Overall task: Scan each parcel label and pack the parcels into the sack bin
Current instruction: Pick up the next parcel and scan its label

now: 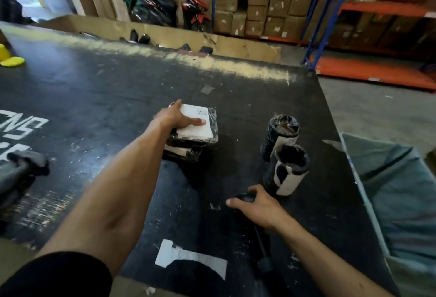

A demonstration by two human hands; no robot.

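Observation:
A flat black-wrapped parcel with a white label (200, 122) lies on top of another black parcel (186, 151) in the middle of the black table (106, 89). My left hand (177, 118) grips the top parcel at its left edge, thumb lying across the label. My right hand (256, 204) holds a black handheld scanner (245, 198) with a green light, its cable trailing toward me. Two upright black cylindrical parcels with white labels (282, 133) (289, 170) stand just right of the scanner. The grey sack bin (396, 190) hangs open at the table's right edge.
A large cardboard bin (236, 46) with dark items sits behind the table. Yellow objects (10, 59) lie at the far left, a dark bundle (23, 167) at the left edge. Orange-and-blue shelving (354, 6) full of cartons stands at the back right. A white label (191, 257) is stuck near the front edge.

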